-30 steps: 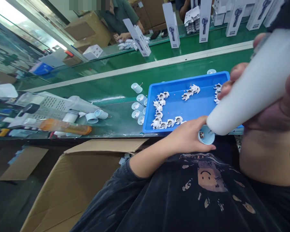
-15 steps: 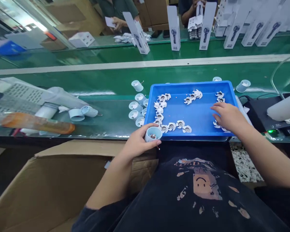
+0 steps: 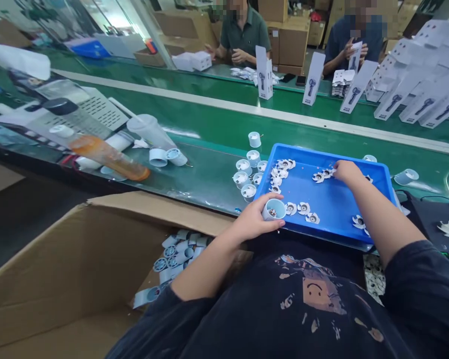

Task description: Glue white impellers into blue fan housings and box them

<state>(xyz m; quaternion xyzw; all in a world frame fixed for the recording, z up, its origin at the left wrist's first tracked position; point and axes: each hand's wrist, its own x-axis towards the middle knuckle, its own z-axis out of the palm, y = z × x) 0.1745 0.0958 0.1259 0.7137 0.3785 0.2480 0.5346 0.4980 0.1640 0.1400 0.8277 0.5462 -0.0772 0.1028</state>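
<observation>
My left hand is closed around a light blue cylindrical housing, its open end facing up. Copper-coloured motor parts show inside, and a thin wire end sticks out below. Over the blue tray, my right hand reaches down with its fingers together on the end of a short row of white fan impellers. The hand partly covers the impeller it grips. More white impellers lie along the tray's left, front and right sides.
Several blue housings stand left of the tray, and another lies right. An orange-filled bottle lies farther left. An open cardboard box below holds more housings. White printed boxes and two co-workers are across the belt.
My right hand has moved from the tray's right side to the impellers near its back middle, fingers closing in. My left hand still holds the housing. The camera view has shifted and tilted.
</observation>
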